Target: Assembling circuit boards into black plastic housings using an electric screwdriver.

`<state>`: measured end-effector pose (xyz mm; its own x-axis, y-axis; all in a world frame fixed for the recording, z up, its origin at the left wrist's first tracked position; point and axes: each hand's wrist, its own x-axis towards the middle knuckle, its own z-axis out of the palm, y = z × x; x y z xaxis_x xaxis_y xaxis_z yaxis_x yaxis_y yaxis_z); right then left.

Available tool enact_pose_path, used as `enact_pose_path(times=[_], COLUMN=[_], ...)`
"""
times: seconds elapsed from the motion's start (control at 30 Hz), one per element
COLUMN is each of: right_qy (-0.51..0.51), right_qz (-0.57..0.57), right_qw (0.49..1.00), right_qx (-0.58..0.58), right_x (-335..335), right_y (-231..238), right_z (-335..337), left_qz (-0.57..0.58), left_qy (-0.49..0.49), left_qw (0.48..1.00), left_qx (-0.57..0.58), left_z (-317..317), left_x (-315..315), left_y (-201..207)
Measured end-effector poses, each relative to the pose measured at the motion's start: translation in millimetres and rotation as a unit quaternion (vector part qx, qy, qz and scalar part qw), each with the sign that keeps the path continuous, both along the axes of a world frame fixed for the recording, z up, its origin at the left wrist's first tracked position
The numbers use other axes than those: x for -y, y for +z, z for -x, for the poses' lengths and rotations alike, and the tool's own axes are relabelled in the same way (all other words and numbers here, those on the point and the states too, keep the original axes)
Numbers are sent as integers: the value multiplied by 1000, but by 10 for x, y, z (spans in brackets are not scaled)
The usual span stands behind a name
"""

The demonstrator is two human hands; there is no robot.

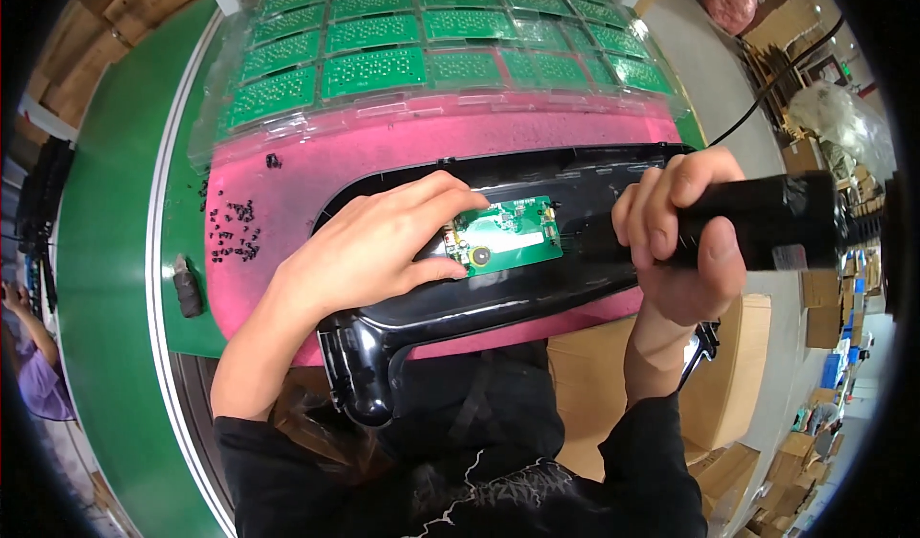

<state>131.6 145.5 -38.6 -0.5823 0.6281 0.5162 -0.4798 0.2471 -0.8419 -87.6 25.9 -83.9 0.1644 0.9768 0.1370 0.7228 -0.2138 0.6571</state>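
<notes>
A green circuit board [513,236] with small parts on it lies in a long black plastic housing [479,308]. My left hand [383,236] rests over the board's left end, thumb at the near edge and fingers at the far edge, gripping it. My right hand [685,222] is wrapped round a black cylindrical electric screwdriver [767,222], held above the housing's right part. The tool's tip is hard to make out in the dark area beside the board. A rounded handle-like end [366,399] of the housing sticks out toward me.
Rows of green circuit boards in clear plastic trays [374,64] fill the far side of the pink mat [287,164]. Several small black screws [235,231] lie at the left, near a dark wrapped tool [188,289]. A cardboard box [599,375] stands at the near right.
</notes>
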Motion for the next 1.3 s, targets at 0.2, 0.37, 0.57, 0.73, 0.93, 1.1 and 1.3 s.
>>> enact_pose_path(times=[0.2, 0.37, 0.57, 0.73, 0.93, 1.1, 1.3], right_qy=[0, 8, 78, 48, 22, -73, -132], right_qz=[10, 22, 89, 73, 172, 401, 282], right_qw=[1000, 1000, 993, 996, 985, 905, 943], right_qx=[4, 7, -1, -9, -4, -121, -115], right_x=[-75, -96, -82, -49, -231, -643, -244], right_y=[-66, -68, -87, -136, -14, 22, 125], right_z=[-11, 18, 91, 104, 33, -173, -696], left_qz=[21, 10, -42, -138, -116, -80, -22], left_qy=[-4, -5, 13, 72, 131, 122, 120], left_qw=[1000, 1000, 997, 985, 973, 972, 976], left_qx=[-13, -17, -58, -73, -148, -182, -179], left_z=[-6, -38, -71, -13, 94, 41, 32], left_x=[2, 9, 42, 24, 44, 60, 73], left_y=[9, 39, 89, 205, 53, 44, 163])
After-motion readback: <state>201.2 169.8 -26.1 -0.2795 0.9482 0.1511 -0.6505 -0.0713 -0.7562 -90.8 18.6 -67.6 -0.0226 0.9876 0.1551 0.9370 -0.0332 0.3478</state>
